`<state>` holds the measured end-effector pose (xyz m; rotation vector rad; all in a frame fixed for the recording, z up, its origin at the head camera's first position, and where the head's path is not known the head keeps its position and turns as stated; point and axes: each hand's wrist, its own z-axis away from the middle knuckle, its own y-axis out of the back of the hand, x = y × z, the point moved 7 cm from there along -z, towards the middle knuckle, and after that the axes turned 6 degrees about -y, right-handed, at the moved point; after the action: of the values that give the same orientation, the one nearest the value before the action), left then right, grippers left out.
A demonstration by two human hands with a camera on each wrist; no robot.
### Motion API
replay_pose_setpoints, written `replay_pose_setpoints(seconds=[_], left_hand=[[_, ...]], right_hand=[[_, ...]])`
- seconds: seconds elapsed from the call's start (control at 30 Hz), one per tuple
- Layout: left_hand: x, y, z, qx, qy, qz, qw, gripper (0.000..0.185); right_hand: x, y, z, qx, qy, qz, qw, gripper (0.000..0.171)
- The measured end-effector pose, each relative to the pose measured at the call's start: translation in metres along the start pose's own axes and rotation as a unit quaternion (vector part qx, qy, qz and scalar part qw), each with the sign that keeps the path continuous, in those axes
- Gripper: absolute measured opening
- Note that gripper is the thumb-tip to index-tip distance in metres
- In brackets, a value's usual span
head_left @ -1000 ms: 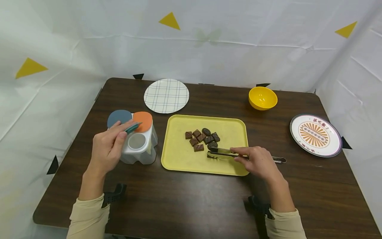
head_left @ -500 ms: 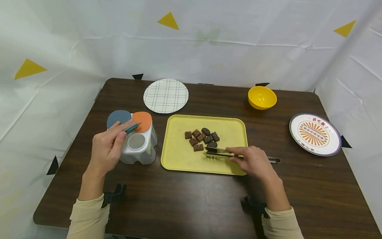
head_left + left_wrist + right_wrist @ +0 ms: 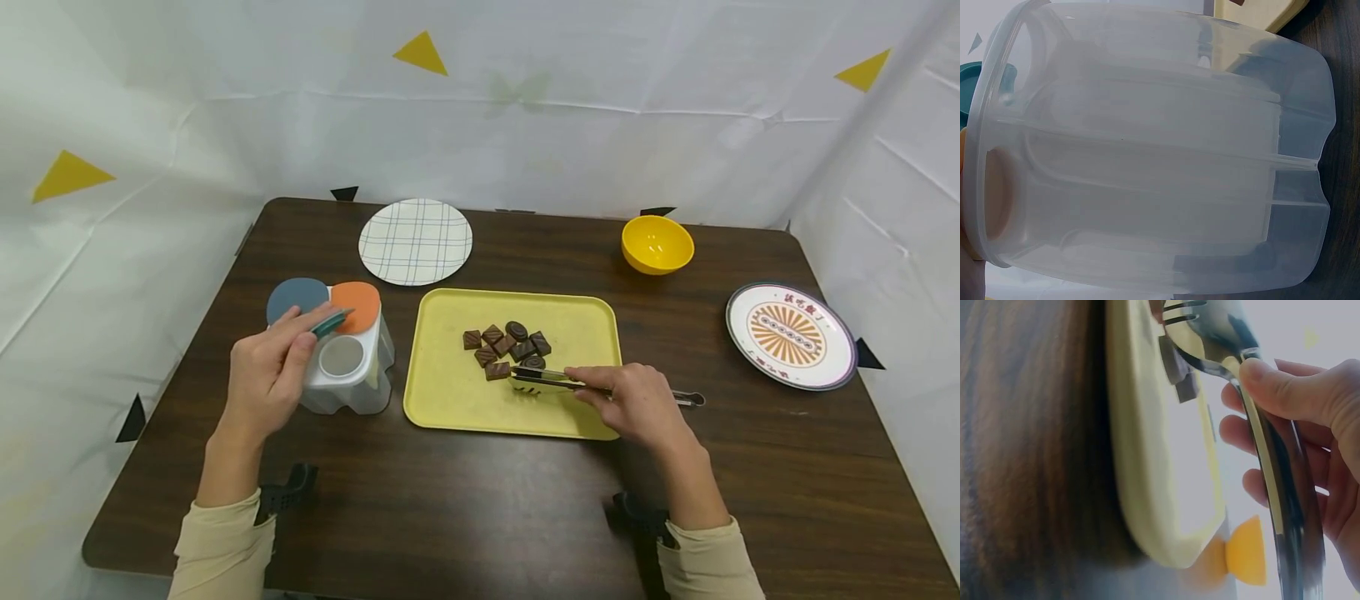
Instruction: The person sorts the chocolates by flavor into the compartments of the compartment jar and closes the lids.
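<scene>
At the centre of the head view, the right hand (image 3: 633,402) lies low over the near right edge of the yellow tray (image 3: 450,400), its forearm running down to the lower right of the frame, wrist slightly bent, thumb and fingers curled round the metal tongs (image 3: 558,382). The tongs point left across the tray, their tips just beside the cluster of chocolates (image 3: 507,348) in the tray's middle — whether the tips touch a piece cannot be told from here. The right wrist view shows the thumb (image 3: 1285,390) pressed on the upper arm of the tongs (image 3: 1254,425) with the other fingers wrapped beneath. At the left of the head view, the left hand (image 3: 270,375) rises from the lower left, fingers bent, pinching a teal lid (image 3: 331,322) against the top of the clear divided container (image 3: 348,375), which stands just left of the tray with a blue lid (image 3: 296,296) and an orange lid (image 3: 358,302) on it. In the upper part of the frame — well apart from both hands — lie a checked plate (image 3: 416,240), a yellow bowl (image 3: 657,244) and a patterned plate (image 3: 790,336).
</scene>
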<state>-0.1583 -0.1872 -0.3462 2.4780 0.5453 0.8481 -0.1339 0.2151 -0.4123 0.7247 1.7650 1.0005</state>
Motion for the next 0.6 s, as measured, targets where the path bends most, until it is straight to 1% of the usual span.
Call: replay_pose_setpoints(seconds=[0.13,0.3,0.43,0.6], left_hand=[[0.0,0.0,0.0,0.0,0.0,0.0,1.0,0.033],[0.0,0.0,-0.001,0.001,-0.002,-0.001,1.0,0.034],[0.0,0.0,-0.001,0.001,-0.002,0.0,1.0,0.034],[0.0,0.0,-0.001,0.001,0.002,-0.002,1.0,0.033]], right_hand=[[-0.01,0.007,-0.004,0.016,0.027,-0.014,0.999,0.035],[-0.027,0.016,-0.012,0.041,0.077,-0.037,0.995,0.035],[-0.047,0.024,-0.022,0.063,0.12,-0.055,0.989,0.037],[-0.082,0.031,-0.038,0.082,0.182,-0.065,0.978,0.039]])
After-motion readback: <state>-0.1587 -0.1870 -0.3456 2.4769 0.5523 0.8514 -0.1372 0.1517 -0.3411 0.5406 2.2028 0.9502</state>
